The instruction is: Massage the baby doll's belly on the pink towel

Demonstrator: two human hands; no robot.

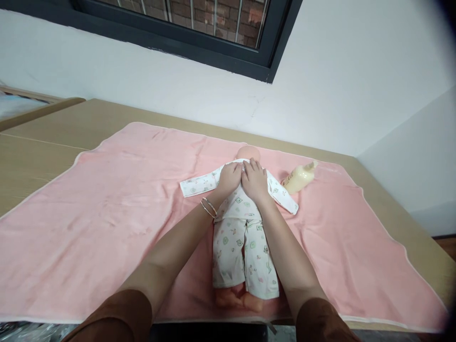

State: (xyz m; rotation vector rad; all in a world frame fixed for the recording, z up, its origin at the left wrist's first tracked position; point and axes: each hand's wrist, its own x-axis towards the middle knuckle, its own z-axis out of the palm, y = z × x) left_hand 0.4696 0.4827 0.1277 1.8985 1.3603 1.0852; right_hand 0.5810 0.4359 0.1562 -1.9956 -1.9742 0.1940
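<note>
A baby doll point(245, 242) in a white printed shirt and trousers lies on its back on a pink blanket point(107, 213), head point(249, 153) toward the wall and bare feet toward me. My left hand point(230, 176) and my right hand point(254, 179) rest side by side on the doll's chest, just below the neck. Their fingers are curled onto the shirt's collar. Whether they pinch the cloth is hidden. Thin bangles point(208, 207) circle my left wrist. Both shirt sleeves lie spread out sideways.
A cream baby bottle point(300, 177) lies on its side on the blanket, just right of the doll's shoulder. The blanket covers a wooden table point(42, 142) set against a white wall under a dark-framed window point(199, 33).
</note>
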